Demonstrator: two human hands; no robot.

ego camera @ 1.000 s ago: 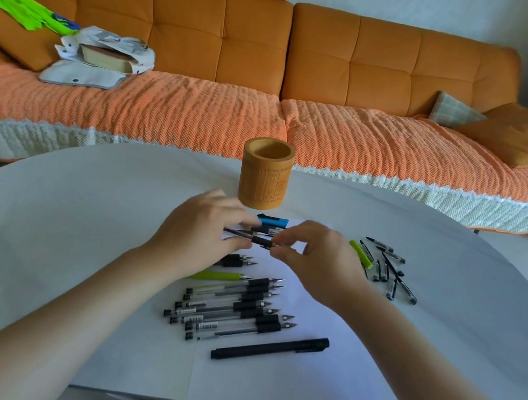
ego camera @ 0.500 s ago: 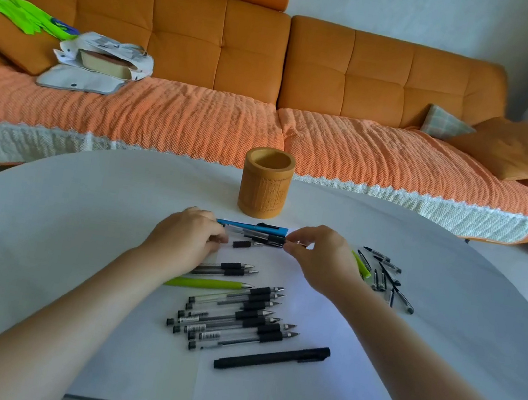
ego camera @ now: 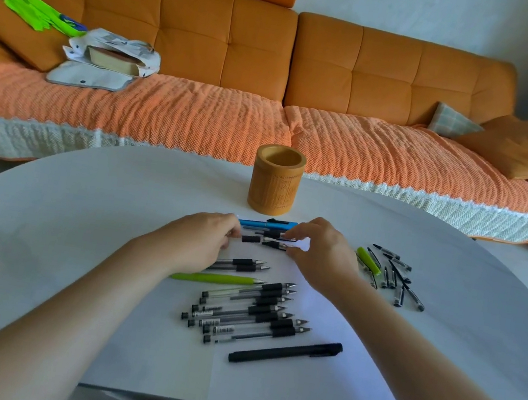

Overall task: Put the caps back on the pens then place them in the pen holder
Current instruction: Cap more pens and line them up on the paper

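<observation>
Pens (ego camera: 248, 315) lie uncapped in a heap on the counter (ego camera: 42, 234), loose caps (ego camera: 389, 275) scattered to the right, pen holder (ego camera: 276, 181) standing empty behind. Risk here: a nudge from either wrist could roll that heap or scatter the small caps. Left hand (ego camera: 200, 241) hovers palm-down, fingers curled together at a short dark piece (ego camera: 251, 239); contact unclear. Right hand (ego camera: 320, 250) arches over a black pen (ego camera: 274, 243), fingertips pinching toward it, grip not confirmed.
</observation>
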